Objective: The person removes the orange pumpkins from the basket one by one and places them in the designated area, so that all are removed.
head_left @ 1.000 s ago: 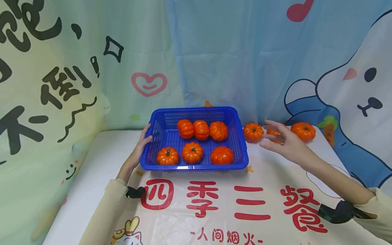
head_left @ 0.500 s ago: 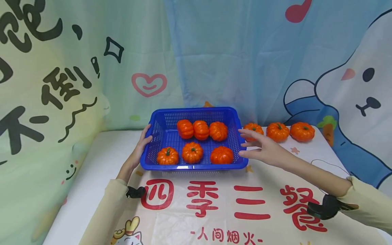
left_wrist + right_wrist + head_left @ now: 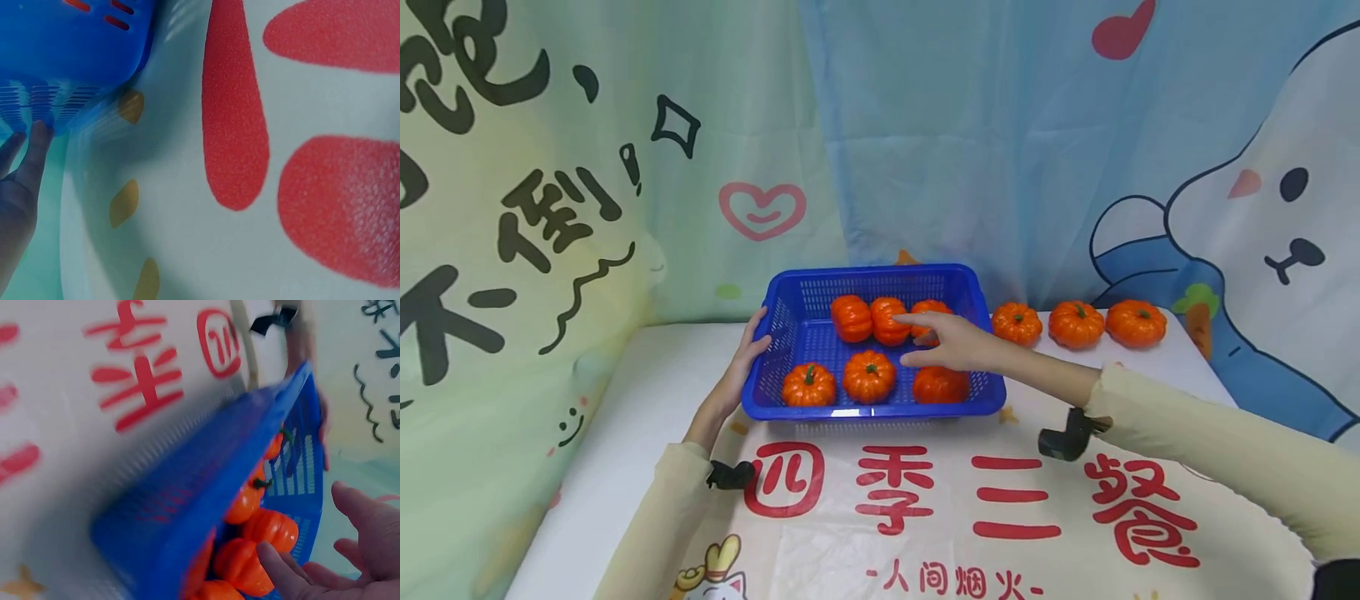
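Observation:
A blue plastic basket (image 3: pixel 872 412) holds several small orange pumpkins in two rows. My left hand (image 3: pixel 737 367) rests against the basket's left side, fingers fairly straight; the left wrist view shows fingertips (image 3: pixel 41 128) at the perforated wall. Over the basket's right half reaches my right hand (image 3: pixel 951 340), fingers spread and nothing in its grasp. It partly covers the back-right pumpkin (image 3: pixel 928 307) and overlaps the front-right pumpkin (image 3: pixel 942 387). Its fingertips come near the middle back pumpkin (image 3: pixel 889 323). In the right wrist view, the thumb and fingers stand apart above the ribbed pumpkins (image 3: pixel 272 528).
Three more pumpkins stand in a line right of the basket: one near its wall (image 3: pixel 1017 323), a middle one (image 3: pixel 1077 325) and an outer one (image 3: pixel 1137 323). A printed cloth (image 3: pixel 955 500) covers the table. A patterned curtain (image 3: pixel 917 167) hangs behind.
My right hand has moved left, from beside the pumpkins on the table, past the basket's right rim, to above the pumpkins inside. The left hand stays on the basket's left side.

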The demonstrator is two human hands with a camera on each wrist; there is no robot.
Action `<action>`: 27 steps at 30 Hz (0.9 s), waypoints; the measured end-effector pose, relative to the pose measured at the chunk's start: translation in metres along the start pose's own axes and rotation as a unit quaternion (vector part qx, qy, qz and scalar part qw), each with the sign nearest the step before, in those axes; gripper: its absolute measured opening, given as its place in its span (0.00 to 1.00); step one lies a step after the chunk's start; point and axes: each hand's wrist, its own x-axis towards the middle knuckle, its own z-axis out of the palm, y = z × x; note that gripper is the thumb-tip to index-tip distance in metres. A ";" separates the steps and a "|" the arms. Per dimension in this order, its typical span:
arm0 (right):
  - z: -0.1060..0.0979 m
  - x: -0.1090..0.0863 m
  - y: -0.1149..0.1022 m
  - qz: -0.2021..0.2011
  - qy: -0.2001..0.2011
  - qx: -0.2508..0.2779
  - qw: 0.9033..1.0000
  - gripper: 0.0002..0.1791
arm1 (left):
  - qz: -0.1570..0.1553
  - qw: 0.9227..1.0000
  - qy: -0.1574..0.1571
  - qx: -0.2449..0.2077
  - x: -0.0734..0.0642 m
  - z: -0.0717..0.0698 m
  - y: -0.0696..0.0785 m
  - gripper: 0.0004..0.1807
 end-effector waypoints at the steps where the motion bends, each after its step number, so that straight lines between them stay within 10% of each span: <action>1: 0.000 0.010 -0.002 0.001 -0.002 -0.010 1.000 0.37 | 0.001 1.000 0.000 0.000 0.000 0.000 0.000 0.32; 14: 0.027 0.113 -0.015 0.023 -0.027 -0.063 0.997 0.36 | 0.001 1.000 0.003 0.002 0.000 -0.001 0.000 0.33; 27: 0.047 0.155 -0.012 0.050 -0.032 -0.151 0.987 0.36 | 0.001 1.000 0.003 -0.002 0.000 -0.002 -0.001 0.32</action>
